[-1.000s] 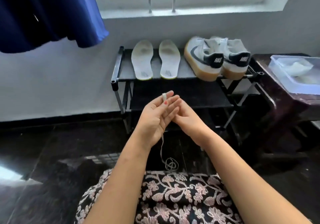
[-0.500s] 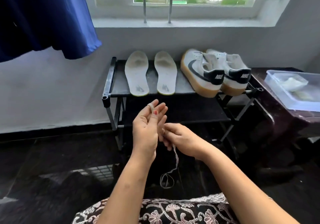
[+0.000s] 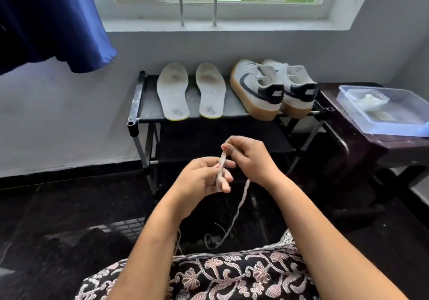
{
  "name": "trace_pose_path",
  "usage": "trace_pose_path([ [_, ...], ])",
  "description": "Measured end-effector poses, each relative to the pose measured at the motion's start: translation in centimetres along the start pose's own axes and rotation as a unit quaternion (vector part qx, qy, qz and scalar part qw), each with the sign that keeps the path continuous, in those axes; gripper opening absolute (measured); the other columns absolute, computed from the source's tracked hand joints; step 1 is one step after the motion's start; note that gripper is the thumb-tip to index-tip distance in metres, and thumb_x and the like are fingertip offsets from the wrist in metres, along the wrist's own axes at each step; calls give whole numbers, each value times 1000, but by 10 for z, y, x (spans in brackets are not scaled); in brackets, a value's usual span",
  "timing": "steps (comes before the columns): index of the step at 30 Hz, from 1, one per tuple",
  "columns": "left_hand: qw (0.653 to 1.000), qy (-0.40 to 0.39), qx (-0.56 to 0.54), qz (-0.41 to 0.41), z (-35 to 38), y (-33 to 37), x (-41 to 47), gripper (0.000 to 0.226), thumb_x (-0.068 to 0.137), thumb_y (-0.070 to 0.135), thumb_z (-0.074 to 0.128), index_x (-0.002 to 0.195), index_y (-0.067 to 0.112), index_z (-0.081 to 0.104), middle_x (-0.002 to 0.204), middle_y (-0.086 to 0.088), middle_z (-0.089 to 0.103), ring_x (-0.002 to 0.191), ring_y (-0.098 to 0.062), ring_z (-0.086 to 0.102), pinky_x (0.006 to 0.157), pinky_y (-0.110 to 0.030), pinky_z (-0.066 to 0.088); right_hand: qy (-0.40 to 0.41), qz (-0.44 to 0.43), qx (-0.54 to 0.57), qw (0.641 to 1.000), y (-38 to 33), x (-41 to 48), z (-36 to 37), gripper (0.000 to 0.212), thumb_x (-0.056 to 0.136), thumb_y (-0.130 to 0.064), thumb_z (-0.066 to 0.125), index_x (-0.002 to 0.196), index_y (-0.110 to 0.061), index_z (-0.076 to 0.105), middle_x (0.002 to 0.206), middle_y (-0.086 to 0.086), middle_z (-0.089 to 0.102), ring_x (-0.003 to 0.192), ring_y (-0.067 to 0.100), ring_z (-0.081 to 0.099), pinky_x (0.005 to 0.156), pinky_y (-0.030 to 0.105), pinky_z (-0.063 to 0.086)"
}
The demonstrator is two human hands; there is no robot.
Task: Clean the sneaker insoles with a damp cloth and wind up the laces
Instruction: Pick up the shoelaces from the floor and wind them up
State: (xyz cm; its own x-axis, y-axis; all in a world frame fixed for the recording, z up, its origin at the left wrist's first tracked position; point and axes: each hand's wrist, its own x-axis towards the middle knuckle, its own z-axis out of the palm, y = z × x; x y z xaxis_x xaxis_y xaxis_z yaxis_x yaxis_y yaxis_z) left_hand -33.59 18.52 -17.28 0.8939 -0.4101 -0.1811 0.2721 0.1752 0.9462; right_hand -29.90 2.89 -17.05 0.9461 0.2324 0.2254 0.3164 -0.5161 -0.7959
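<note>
A white shoelace (image 3: 240, 203) runs across the fingers of my left hand (image 3: 201, 179), whose thumb pins it there. My right hand (image 3: 251, 158) pinches the lace just above those fingers and holds a strand up. The loose tail hangs down from my right hand to a small loop near my lap. Two pale insoles (image 3: 173, 90) (image 3: 210, 89) lie side by side on the top shelf of a black shoe rack (image 3: 137, 104). To their right on the same shelf stand two grey sneakers (image 3: 256, 88) (image 3: 299, 86) with gum soles, heels toward me.
A dark wooden side table (image 3: 362, 146) at the right bears a clear plastic tub (image 3: 348, 90) with a cloth inside. A blue curtain (image 3: 48, 18) hangs at the upper left below a barred window. The floor is dark. My patterned lap fills the bottom.
My left hand has tipped from upright to lying sideways. My right hand has risen from below it to above the fingertips, carrying the lace around them. The camera has tilted up slightly.
</note>
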Motion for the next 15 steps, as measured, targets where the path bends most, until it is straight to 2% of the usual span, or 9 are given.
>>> trace_pose_path([
  [3,993,-1,-115,27,4,5,-1,31,99,3,32,107,-2,62,69,-4,63,53,-10,60,62,-22,54,-16,31,18,999,-1,2,6,22,95,-18,54,75,-18,65,67,-9,62,62,0,53,61,19,43],
  [5,980,30,-186,60,6,7,0,29,98,3,33,106,-3,61,73,-6,67,58,-11,64,62,-19,54,-56,53,21,997,-2,3,13,19,94,-17,52,89,-13,69,79,-5,67,74,4,60,70,24,47],
  [6,972,54,-216,78,5,7,1,29,98,4,34,106,-2,61,77,-6,70,63,-11,67,63,-18,55,-88,59,19,994,-5,1,17,20,95,-18,50,91,-13,69,78,-5,66,73,6,60,70,25,47],
  [9,952,142,-238,129,-4,5,5,29,101,7,33,114,3,59,94,-6,73,88,-13,71,73,-19,56,-189,50,-7,981,-14,-2,24,30,98,-20,45,71,-19,56,63,-6,52,59,7,47,59,25,39],
  [11,957,197,-158,141,-9,2,10,29,101,7,33,122,6,53,102,-7,71,98,-14,69,79,-20,55,-222,52,-1,974,-16,-3,24,27,99,-23,44,74,-18,55,63,-6,50,58,7,44,58,22,38],
  [13,959,251,5,131,-13,-7,14,29,101,8,34,126,10,51,110,-6,67,103,-15,66,86,-24,54,-228,56,23,972,-18,-2,20,24,99,-23,46,78,-19,58,66,-3,53,59,6,43,58,22,38],
  [15,940,254,187,128,-15,-16,15,26,100,8,39,114,15,59,120,-2,62,110,-15,62,97,-34,49,-218,56,67,972,-18,1,13,27,98,-20,48,74,-25,59,69,-2,58,58,1,44,58,20,37],
])
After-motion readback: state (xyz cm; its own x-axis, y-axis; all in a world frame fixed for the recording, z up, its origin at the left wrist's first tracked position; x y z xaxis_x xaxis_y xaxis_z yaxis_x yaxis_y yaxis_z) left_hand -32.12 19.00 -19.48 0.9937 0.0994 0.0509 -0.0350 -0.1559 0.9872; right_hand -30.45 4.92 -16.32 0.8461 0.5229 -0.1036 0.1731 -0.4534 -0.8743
